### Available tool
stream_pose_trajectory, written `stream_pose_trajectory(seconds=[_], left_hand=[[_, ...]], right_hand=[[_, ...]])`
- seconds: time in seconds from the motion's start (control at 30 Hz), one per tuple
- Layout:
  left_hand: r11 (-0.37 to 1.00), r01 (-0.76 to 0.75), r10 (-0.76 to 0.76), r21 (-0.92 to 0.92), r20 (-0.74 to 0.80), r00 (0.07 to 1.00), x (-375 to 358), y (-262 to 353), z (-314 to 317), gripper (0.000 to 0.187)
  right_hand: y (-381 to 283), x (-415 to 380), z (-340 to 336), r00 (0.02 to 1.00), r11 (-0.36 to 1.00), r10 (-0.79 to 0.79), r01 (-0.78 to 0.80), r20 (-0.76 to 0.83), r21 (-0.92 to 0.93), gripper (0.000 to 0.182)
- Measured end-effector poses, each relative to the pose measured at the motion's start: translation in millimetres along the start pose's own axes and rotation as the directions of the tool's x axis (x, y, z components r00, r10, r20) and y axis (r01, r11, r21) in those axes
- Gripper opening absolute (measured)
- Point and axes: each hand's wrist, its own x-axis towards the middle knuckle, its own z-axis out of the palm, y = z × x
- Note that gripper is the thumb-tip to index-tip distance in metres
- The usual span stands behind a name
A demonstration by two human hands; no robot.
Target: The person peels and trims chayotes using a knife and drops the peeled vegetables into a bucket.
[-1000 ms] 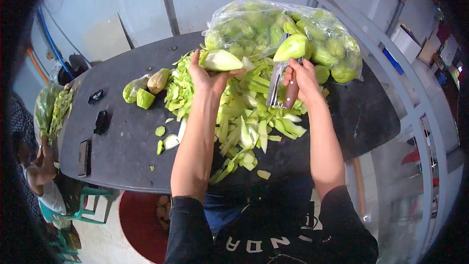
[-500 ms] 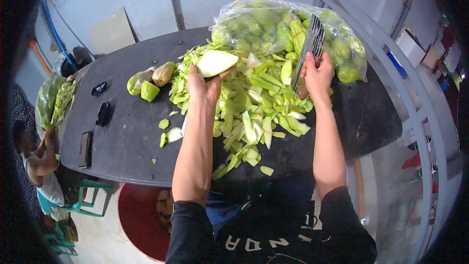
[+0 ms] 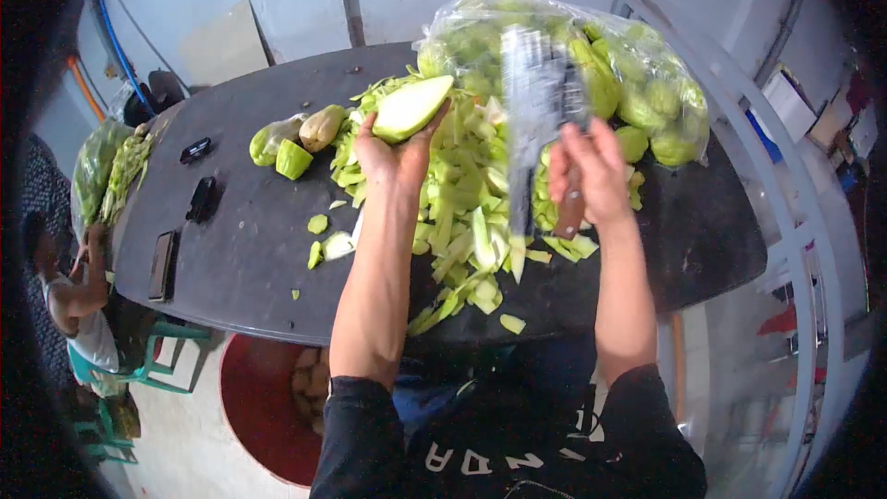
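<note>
My left hand [image 3: 397,155] holds a cut green chayote [image 3: 413,109] from below, its pale cut face turned up. My right hand [image 3: 594,171] is wrapped round the wooden handle of a broad cleaver-like knife [image 3: 536,97]. The blade is upright and blurred by motion, to the right of the chayote and apart from it. Beneath both hands lies a heap of pale green peelings [image 3: 462,212]. Behind the knife a clear plastic bag [image 3: 665,97] is full of whole green chayotes.
Several chayotes [image 3: 294,159] sit on the dark table [image 3: 249,249] left of the heap. Black objects and a phone [image 3: 163,266] lie farther left. Below the table edge is a red tub [image 3: 259,407]. At far left another person [image 3: 88,300] sits beside bagged vegetables.
My right hand has turned the knife and brought its blade left, closer to the chayote. The chayote in my left hand is tilted more, its right end higher.
</note>
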Motion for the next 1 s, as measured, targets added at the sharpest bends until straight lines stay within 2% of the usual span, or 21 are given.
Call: stream_pose_trajectory(seconds=[0.1,0.13,0.23,0.3,0.43,0.53,0.6,0.7,0.8,0.87,1.0], left_hand=[[0.998,-0.005,0.007,0.067,-0.030,1.000,-4,-8,3,0.050],[0.997,-0.020,0.022,0.078,-0.022,1.000,-4,-10,1,0.050],[0.999,0.050,-0.050,0.019,0.007,0.999,-6,-14,1,0.054],[0.996,0.083,-0.084,0.008,0.030,0.996,-7,-13,4,0.055],[0.981,0.138,-0.149,0.134,0.074,0.986,-5,-17,6,0.061],[0.941,0.328,-0.337,0.078,0.235,0.912,-9,-14,5,0.056],[0.956,0.283,-0.294,0.078,0.232,0.927,-10,-14,4,0.056],[0.959,0.164,-0.193,0.232,0.112,0.975,-14,-10,11,0.054],[0.950,0.170,-0.201,0.263,0.099,0.975,-11,-8,8,0.053],[0.946,0.188,-0.224,0.265,0.110,0.968,-14,-7,8,0.054],[0.924,0.113,-0.136,0.365,0.037,0.990,-21,-8,21,0.052]], right_hand=[[14,-1,17,0.967,0.993,0.060,-0.032,0.249,-0.113,0.022],[15,-2,21,0.962,0.988,0.116,-0.087,0.249,-0.125,0.022],[22,1,18,0.941,0.982,0.156,-0.115,0.300,-0.149,0.019],[24,4,16,0.950,0.979,0.147,-0.102,0.274,-0.174,0.020],[23,7,6,0.965,0.977,0.133,-0.089,0.228,-0.193,0.022],[22,8,3,0.975,0.975,0.123,-0.084,0.183,-0.205,0.023],[22,9,1,0.981,0.978,0.119,-0.089,0.152,-0.189,0.023],[21,7,6,0.973,0.977,0.130,-0.093,0.190,-0.190,0.023],[23,5,13,0.971,0.960,0.154,-0.104,0.180,-0.258,0.023],[25,6,13,0.970,0.965,0.103,-0.044,0.219,-0.258,0.022],[24,6,13,0.970,0.964,0.144,-0.093,0.197,-0.248,0.024]])
